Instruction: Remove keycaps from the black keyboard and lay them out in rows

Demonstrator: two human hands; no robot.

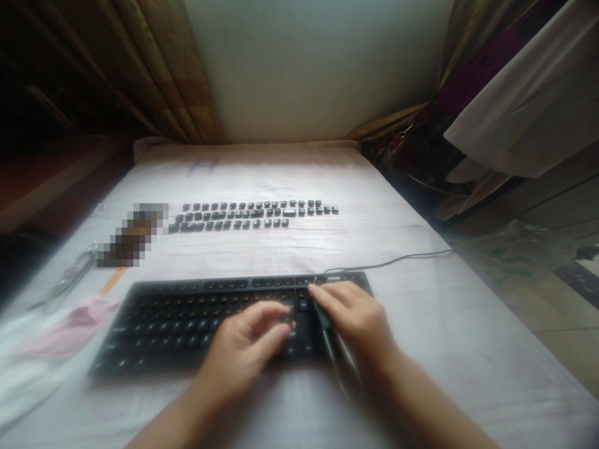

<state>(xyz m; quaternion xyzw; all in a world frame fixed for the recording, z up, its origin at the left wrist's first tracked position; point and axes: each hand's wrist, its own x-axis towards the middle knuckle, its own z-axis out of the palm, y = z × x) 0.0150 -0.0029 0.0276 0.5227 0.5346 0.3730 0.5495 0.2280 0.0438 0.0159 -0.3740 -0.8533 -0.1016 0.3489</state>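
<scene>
A black keyboard lies on the cloth-covered table, with some upper rows stripped of their keycaps. Over its right part my left hand is curled, thumb and index tips close together; whatever they pinch is too small and blurred to name. My right hand rests at the number-pad side, closed around a slim tool with a dark body and two thin shiny arms pointing back towards me. The tool's exact kind is unclear from the blur. Loose black keycaps lie in three rows behind the keyboard.
The keyboard cable runs off the table's right edge. To the left are a pixelated object, a shiny clear-looking item and a pink and white cloth. Curtains hang behind; white fabric hangs at right.
</scene>
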